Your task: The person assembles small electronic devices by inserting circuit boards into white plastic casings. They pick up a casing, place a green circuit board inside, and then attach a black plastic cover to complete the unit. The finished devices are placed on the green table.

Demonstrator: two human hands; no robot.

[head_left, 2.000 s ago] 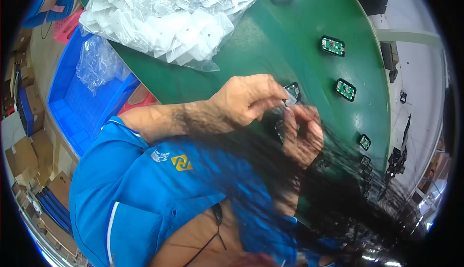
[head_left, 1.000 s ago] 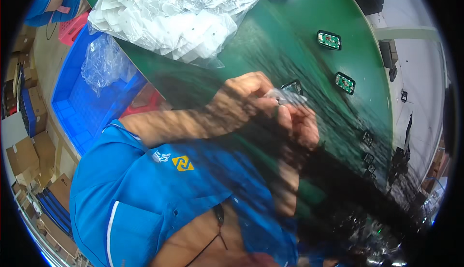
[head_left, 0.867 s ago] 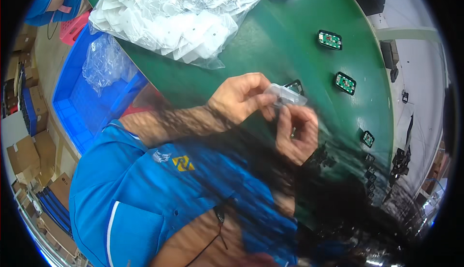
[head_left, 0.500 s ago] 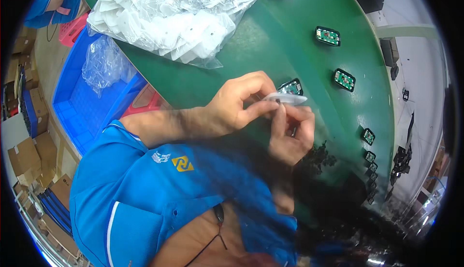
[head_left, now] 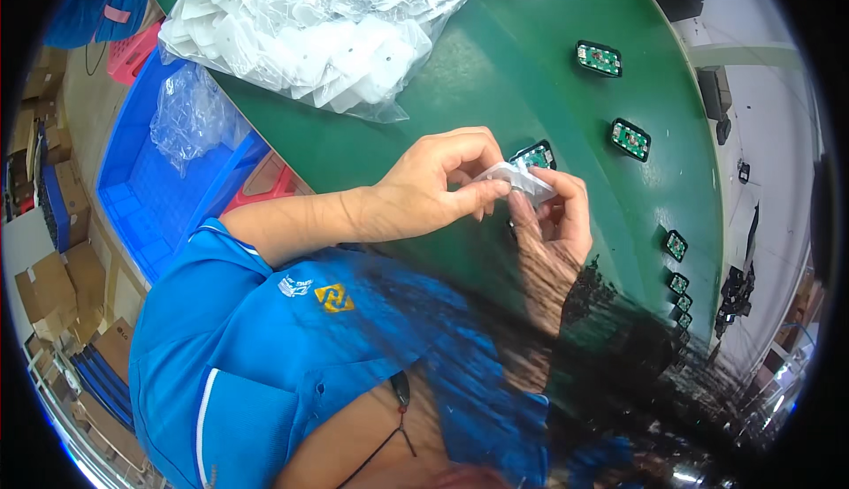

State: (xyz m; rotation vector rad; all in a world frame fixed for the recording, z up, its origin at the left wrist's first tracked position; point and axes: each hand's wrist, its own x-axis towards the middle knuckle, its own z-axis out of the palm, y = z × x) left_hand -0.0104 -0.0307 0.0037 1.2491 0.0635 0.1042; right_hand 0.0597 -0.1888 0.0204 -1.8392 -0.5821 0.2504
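My left hand [head_left: 439, 184] pinches the left side of a small white plastic cover [head_left: 529, 183] between thumb and fingertips. From the right, my right hand [head_left: 562, 215] grips the same cover, thumb and forefinger at its edge. The cover is tilted, held above the table in front of my chest. Just beyond it, partly hidden by cover and fingers, lies a green circuit board in a black case [head_left: 536, 155]. Loose dark hair blurs the view of my right wrist and forearm.
A clear bag of white plastic covers [head_left: 309, 34] lies on the green table [head_left: 504, 64]. More cased circuit boards [head_left: 631, 140] line the right side. A blue bin [head_left: 146, 171] holds crumpled plastic film. At the far left, another person's blue sleeve [head_left: 97, 7] shows.
The white cover has turned from nearly edge-on to tilted, showing more of its face. My right hand has shifted slightly right, its forefinger now higher on the cover's edge.
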